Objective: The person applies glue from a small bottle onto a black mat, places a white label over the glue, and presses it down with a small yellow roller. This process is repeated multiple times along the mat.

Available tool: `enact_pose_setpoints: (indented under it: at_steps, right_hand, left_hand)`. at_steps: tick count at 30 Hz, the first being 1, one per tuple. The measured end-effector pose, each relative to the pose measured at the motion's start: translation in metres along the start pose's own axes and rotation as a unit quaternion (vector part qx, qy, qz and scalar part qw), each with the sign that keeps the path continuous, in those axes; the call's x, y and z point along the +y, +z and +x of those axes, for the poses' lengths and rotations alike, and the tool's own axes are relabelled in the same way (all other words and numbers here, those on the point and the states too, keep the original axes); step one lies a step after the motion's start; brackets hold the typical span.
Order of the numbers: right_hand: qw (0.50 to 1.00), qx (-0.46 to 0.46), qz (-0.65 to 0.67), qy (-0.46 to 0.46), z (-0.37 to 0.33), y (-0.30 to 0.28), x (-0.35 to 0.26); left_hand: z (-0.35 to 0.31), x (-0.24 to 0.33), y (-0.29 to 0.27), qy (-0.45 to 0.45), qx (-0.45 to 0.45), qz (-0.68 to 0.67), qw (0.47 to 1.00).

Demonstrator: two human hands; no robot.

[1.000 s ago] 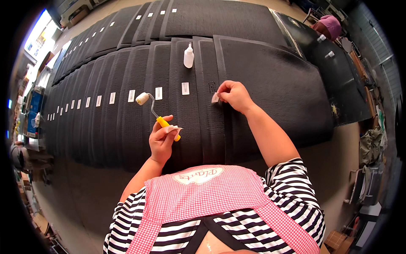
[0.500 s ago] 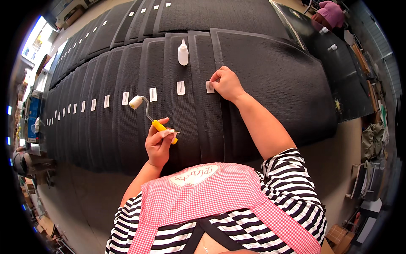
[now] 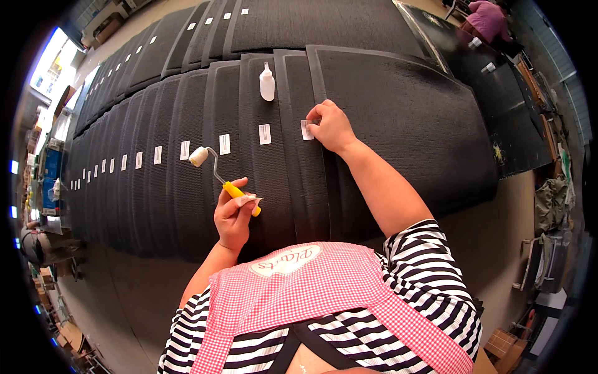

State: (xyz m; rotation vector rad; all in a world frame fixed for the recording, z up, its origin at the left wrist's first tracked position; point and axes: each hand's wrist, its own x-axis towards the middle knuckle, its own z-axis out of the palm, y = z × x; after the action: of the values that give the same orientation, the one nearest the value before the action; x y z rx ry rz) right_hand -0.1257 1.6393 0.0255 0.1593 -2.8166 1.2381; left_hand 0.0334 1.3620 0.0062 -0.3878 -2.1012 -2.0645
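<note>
My left hand [image 3: 233, 218] is closed around the yellow handle of a small paint roller [image 3: 233, 189]. Its white roller head points up and left, over the mats. A crumpled piece of pale paper [image 3: 248, 199] sits in the same hand. My right hand [image 3: 331, 126] pinches the right edge of a white label [image 3: 307, 129], which lies against a black ribbed mat [image 3: 294, 93]. The fingers hide part of that label. To its left, another white label [image 3: 265, 134] lies flat on the neighbouring mat. A white squeeze bottle [image 3: 266, 84] rests on the mats beyond.
Overlapping black mats run off to the left, each with a white label [image 3: 225, 144]. Behind them is a second row of mats [image 3: 324, 28]. At the far right, a person in a pink top [image 3: 488, 22] bends by a dark board [image 3: 514, 137] holding small white objects.
Both hands stay nearly in place, with the roller still in the left and the label still pinched by the right. The view has shifted slightly.
</note>
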Motion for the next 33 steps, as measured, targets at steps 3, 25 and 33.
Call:
enact_pose_setpoints:
  at_steps: [3,25,33]
  right_hand:
    - [0.999,0.031,0.0,-0.015,-0.005,-0.001,-0.001]
    - [0.965,-0.068,0.225,-0.116,-0.154,0.016,-0.073]
    - [0.967,0.016,0.251,-0.031,-0.182,0.016,-0.057]
  left_hand:
    - [0.0,0.001,0.001,-0.001,0.003,-0.002,1.0]
    - [0.035,0.042,0.029,-0.185,-0.15,-0.189,0.953]
    - [0.033,0.024,0.061,-0.331,-0.238,-0.267,0.873]
